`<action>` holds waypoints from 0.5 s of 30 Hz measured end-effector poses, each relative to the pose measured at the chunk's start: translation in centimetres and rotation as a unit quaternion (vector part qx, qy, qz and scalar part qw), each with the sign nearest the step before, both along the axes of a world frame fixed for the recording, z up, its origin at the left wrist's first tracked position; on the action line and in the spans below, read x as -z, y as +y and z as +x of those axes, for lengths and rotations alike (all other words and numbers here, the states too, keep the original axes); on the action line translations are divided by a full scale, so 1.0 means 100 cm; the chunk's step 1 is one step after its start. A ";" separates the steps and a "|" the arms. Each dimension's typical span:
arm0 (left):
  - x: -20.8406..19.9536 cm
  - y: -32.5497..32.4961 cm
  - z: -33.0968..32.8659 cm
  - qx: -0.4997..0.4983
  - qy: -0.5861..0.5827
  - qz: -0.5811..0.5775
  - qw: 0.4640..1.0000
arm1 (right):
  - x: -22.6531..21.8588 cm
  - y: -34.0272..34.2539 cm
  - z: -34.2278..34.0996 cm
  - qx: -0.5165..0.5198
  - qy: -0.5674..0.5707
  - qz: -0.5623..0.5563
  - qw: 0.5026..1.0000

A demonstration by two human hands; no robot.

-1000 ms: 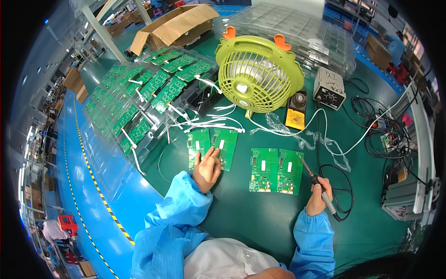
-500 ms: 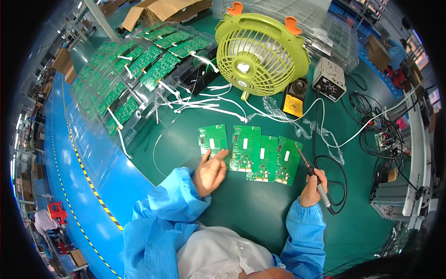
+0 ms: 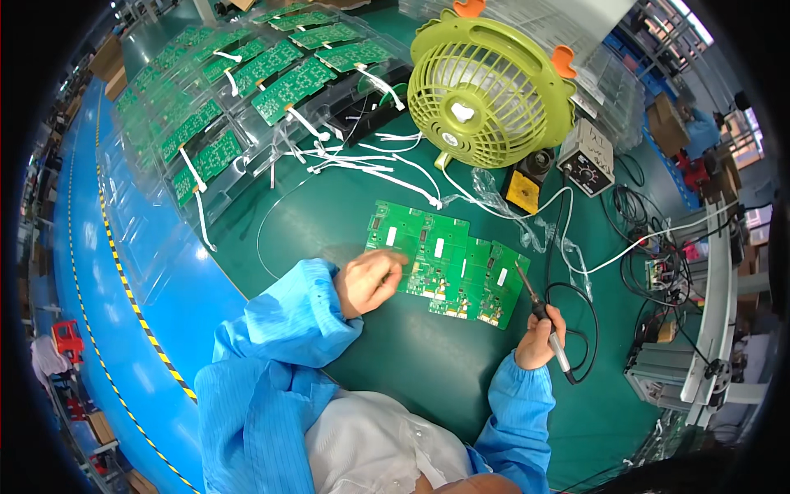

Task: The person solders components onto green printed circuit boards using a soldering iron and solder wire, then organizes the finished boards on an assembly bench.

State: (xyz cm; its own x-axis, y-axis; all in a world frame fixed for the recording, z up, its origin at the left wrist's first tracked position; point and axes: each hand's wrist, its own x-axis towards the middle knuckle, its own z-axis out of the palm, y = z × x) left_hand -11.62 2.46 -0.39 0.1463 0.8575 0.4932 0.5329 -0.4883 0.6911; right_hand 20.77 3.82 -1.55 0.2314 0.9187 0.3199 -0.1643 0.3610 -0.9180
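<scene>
On green boards [image 3: 444,257], left hand [image 3: 368,281] rests; right hand [image 3: 539,338] grips soldering iron [image 3: 544,321].

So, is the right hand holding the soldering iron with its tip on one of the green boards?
No. The right hand grips the soldering iron, but its tip hangs just beside the rightmost green board.

The boards [image 3: 448,259] by the hands are green with small white patches, lying on a dark green mat [image 3: 411,354]. The fan [image 3: 490,82] is lime green with orange tabs and a white hub. Both sleeves [image 3: 271,346] are bright blue. The bench edge [image 3: 107,272] is blue with a yellow-and-black striped line. The wires [image 3: 370,160] are white, the iron's cable [image 3: 576,329] black.
</scene>
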 end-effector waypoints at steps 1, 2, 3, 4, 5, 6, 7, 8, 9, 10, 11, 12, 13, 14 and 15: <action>-0.005 0.001 -0.002 -0.008 -0.011 -0.006 1.000 | -0.001 0.001 -0.002 -0.002 0.011 -0.007 1.000; -0.011 -0.001 -0.004 -0.010 -0.013 -0.009 1.000 | -0.005 0.001 -0.005 -0.004 0.009 -0.010 1.000; -0.020 -0.001 -0.006 -0.048 -0.057 -0.057 0.996 | -0.011 0.001 -0.008 -0.017 -0.031 0.006 0.999; -0.028 -0.002 -0.010 -0.084 -0.098 -0.104 0.986 | -0.020 0.002 -0.015 -0.030 -0.068 0.021 0.997; -0.034 -0.002 -0.013 -0.120 -0.137 -0.152 0.971 | -0.029 0.003 -0.022 -0.042 -0.105 0.035 0.993; -0.036 -0.003 -0.016 -0.155 -0.176 -0.198 0.952 | -0.038 0.004 -0.029 -0.055 -0.141 0.050 0.987; -0.035 -0.002 -0.019 -0.155 -0.173 -0.201 0.952 | -0.048 0.005 -0.040 -0.054 -0.140 0.047 0.988; -0.035 -0.003 -0.022 -0.158 -0.176 -0.206 0.949 | -0.060 0.006 -0.053 -0.071 -0.145 0.028 0.986; -0.033 -0.005 -0.025 -0.166 -0.177 -0.212 0.947 | -0.071 0.008 -0.069 -0.092 -0.149 0.009 0.985; -0.032 -0.006 -0.026 -0.170 -0.180 -0.218 0.944 | -0.080 0.009 -0.082 -0.111 -0.155 -0.009 0.982; -0.030 -0.007 -0.028 -0.175 -0.183 -0.224 0.941 | -0.082 0.011 -0.093 -0.130 -0.161 -0.028 0.978; -0.027 -0.007 -0.029 -0.176 -0.184 -0.227 0.940 | -0.081 0.013 -0.102 -0.132 -0.161 -0.031 0.978; -0.025 -0.007 -0.031 -0.176 -0.154 -0.208 0.950 | -0.079 0.015 -0.111 -0.131 -0.157 -0.033 0.978; -0.023 -0.007 -0.031 -0.176 -0.124 -0.189 0.958 | -0.078 0.018 -0.120 -0.132 -0.155 -0.034 0.979; -0.021 -0.008 -0.032 -0.176 -0.095 -0.170 0.965 | -0.077 0.020 -0.127 -0.133 -0.153 -0.036 0.979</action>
State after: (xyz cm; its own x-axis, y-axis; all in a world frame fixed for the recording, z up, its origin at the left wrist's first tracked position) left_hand -14.85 1.71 1.67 -0.2487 0.9545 0.1645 0.4730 -0.0285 0.8806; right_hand 8.09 5.80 6.13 -0.1148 0.9560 0.2700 0.0424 0.2763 -0.9601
